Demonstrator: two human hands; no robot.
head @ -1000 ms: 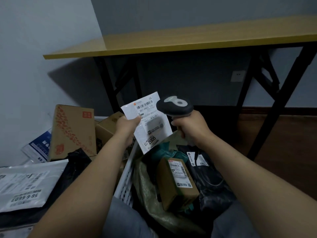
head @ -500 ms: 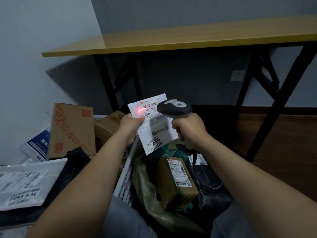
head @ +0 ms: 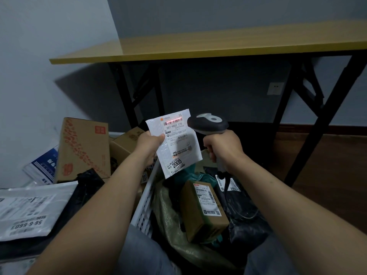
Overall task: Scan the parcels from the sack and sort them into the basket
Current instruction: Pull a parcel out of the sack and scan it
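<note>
Red beam (head: 174,122) seems across the barcode (head: 175,120); my left grip (head: 148,144) pinches the mailer (head: 178,153), right grip (head: 222,145) clasps the scanner (head: 207,124); wobble would misread.

A plain room serving as a parcel-sorting corner — bare grey painted walls (head: 39,56), a dark brown wooden floor (head: 327,165), a folding table with yellow top and black metal legs (head: 218,46), brown cardboard boxes (head: 83,147) and grey plastic mailer bags (head: 29,207) heaped low
</note>
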